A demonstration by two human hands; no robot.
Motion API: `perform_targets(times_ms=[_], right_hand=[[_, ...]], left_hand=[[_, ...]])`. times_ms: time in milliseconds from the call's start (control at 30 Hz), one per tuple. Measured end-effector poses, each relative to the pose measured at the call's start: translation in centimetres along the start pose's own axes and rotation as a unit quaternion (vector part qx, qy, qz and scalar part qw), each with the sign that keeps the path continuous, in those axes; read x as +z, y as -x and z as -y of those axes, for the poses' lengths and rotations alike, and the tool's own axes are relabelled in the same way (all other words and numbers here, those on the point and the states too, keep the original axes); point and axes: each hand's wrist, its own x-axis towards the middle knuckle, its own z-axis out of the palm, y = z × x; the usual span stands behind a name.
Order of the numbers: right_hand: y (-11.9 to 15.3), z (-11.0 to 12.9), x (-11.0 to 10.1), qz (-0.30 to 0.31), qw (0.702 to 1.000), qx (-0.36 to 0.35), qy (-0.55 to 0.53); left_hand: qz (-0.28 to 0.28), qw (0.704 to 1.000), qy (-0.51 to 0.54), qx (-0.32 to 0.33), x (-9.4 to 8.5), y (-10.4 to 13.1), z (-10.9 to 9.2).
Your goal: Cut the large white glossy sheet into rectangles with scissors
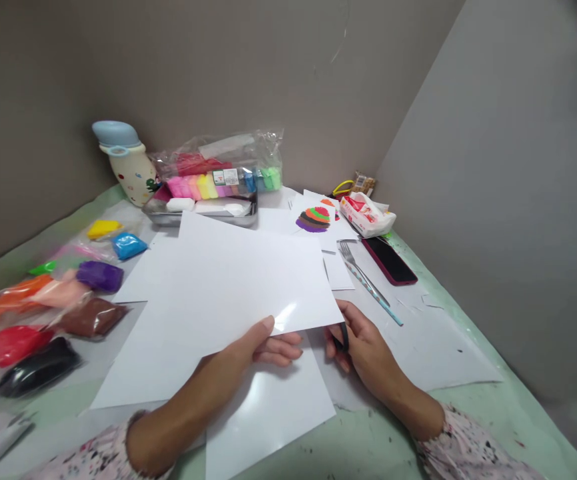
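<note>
My left hand grips the near edge of a white paper sheet, thumb on top and fingers beneath. The sheet is raised above other white sheets on the table. At the sheet's right corner, my right hand is closed around black-handled scissors; their blades are hidden under the paper. Beyond the raised sheet lies a paper with a striped, colored shape.
Bagged colored clay covers the left side. Behind are a bottle, a metal tray and a clay bag. A fork, phone and tissue pack lie at right. Walls stand behind and right.
</note>
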Motion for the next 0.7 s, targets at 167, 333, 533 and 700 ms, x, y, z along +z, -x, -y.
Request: perform_targets(times_ms=[167,333,533,700], right_hand=[[0.0,-0.18,0.07,0.001,1.0,-0.001,-0.015],[-0.09,0.05,0.15,-0.002,1.0,0.007,-0.008],[-0.16,0.08,-0.08,-0.014,1.0,0.001,0.009],[-0.03,-0.11,-0.19,-0.011,1.0,0.001,-0.001]], left_hand=[[-0.004,1.0,-0.002,-0.003,0.01,-0.05,0.01],[-0.005,1.0,0.0,-0.003,0.15,-0.02,-0.06],[0.002,1.0,0.005,-0.004,0.26,0.15,0.27],[0.007,1.0,-0.001,-0.001,0.18,0.1,0.43]])
